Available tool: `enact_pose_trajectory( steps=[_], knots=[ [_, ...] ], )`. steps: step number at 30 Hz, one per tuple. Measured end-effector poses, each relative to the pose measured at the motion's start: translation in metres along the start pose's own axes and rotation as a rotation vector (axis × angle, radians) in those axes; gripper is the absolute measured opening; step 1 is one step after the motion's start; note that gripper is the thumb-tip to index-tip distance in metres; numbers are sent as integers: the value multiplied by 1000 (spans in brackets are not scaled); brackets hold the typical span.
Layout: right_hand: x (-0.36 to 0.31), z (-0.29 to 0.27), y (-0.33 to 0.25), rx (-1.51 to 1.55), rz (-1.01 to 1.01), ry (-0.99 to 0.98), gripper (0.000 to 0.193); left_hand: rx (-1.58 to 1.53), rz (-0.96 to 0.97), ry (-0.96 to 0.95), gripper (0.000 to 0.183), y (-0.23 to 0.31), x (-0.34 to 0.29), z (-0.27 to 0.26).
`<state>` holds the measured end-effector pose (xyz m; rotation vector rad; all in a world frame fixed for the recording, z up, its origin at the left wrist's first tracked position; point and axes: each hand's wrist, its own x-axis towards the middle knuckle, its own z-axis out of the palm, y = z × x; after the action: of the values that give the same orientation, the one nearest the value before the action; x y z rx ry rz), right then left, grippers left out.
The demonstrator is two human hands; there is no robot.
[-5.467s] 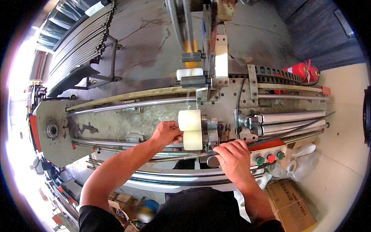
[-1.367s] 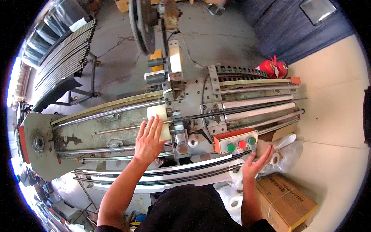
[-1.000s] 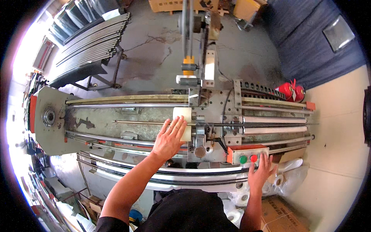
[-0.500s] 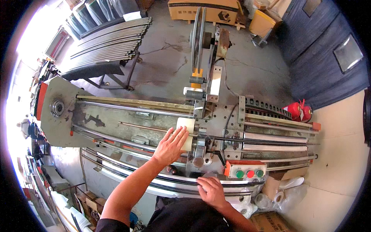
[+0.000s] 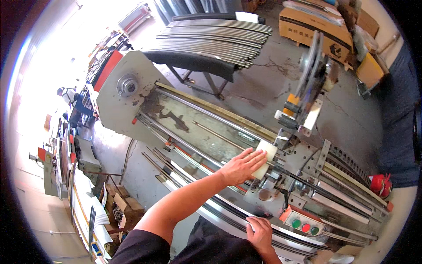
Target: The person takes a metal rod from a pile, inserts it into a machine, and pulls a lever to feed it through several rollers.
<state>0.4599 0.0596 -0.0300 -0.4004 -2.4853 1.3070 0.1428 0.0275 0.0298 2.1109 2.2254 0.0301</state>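
Note:
My left hand (image 5: 244,167) lies flat on a cream-white block (image 5: 269,148) on the machine, fingers stretched and close together. A thin metal rod (image 5: 215,134) sticks out of the block toward the machine's left end. On the block's other side a dark rod (image 5: 303,180) runs on to the right. My right hand (image 5: 260,232) is at the front, loosely bent, thumb apart, by the long black tubes (image 5: 288,236); nothing shows in it. To its right is an orange-edged control box (image 5: 304,223) with green and red buttons.
A wheel (image 5: 310,66) stands upright behind the machine. Many metal tubes (image 5: 215,39) lie on a rack beyond it. A cardboard carton (image 5: 307,33) is at the back, red fire extinguishers (image 5: 380,185) at the right. Another person (image 5: 74,101) is far off at the left.
My view has turned to the left, so the machine now slants across it. My left hand remains on the block and my right hand remains by the black tubes.

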Motion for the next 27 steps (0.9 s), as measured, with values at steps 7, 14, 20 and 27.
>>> enact_pose_trajectory(
  steps=[7, 14, 20, 27],
  knots=[
    [38, 53, -63, -22, 142, 113, 21, -61, 109, 134, 97, -38, -15, 3],
    [91, 101, -139, -133, 164, 153, 27, 85, 72, 257, 83, -81, -40, 3],
    [146, 124, -185, -168, 161, 175, 36, -129, 96, 218, 75, -202, -100, -5],
    [179, 106, -229, -194, 30, 191, 41, 45, -81, -87, 97, -282, -163, -89]
  ],
)
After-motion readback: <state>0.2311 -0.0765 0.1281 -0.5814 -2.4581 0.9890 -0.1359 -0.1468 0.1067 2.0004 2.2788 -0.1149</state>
